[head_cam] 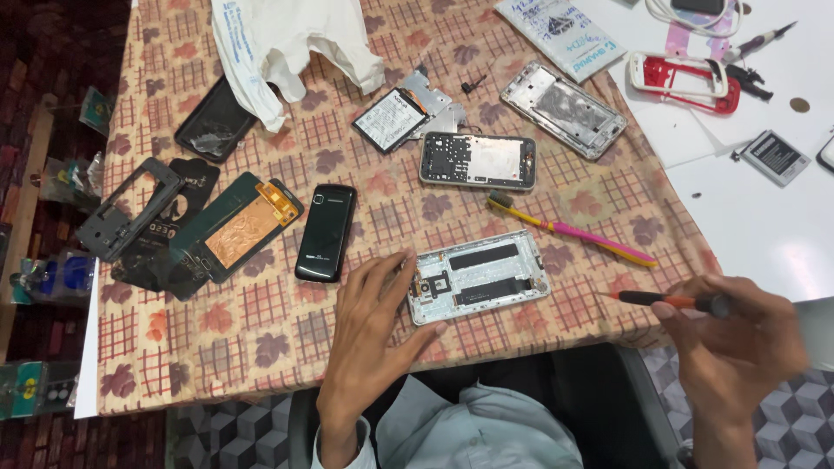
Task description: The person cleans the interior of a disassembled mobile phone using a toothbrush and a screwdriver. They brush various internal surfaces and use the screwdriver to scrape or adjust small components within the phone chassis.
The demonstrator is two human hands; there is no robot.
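Silver metal shows in the opened phone frame (479, 275) that lies near the table's front edge, on a checked cloth with leaf prints (261, 321). Our left hand (375, 334) rests beside it, fingers spread, fingertips touching the frame's left end. Our right hand (738, 343), to the right of the frame and off the table edge, pinches one orange-and-black screwdriver (665, 300), its tip aimed back toward the frame. Just behind the frame lies one yellow-and-pink toothbrush (573, 230). To its left stands one glossy black phone (326, 233). Farther behind we count two more stripped phone frames, one dark (478, 161) and one silver (563, 108), plus one flat battery (391, 120) beside the dark one.
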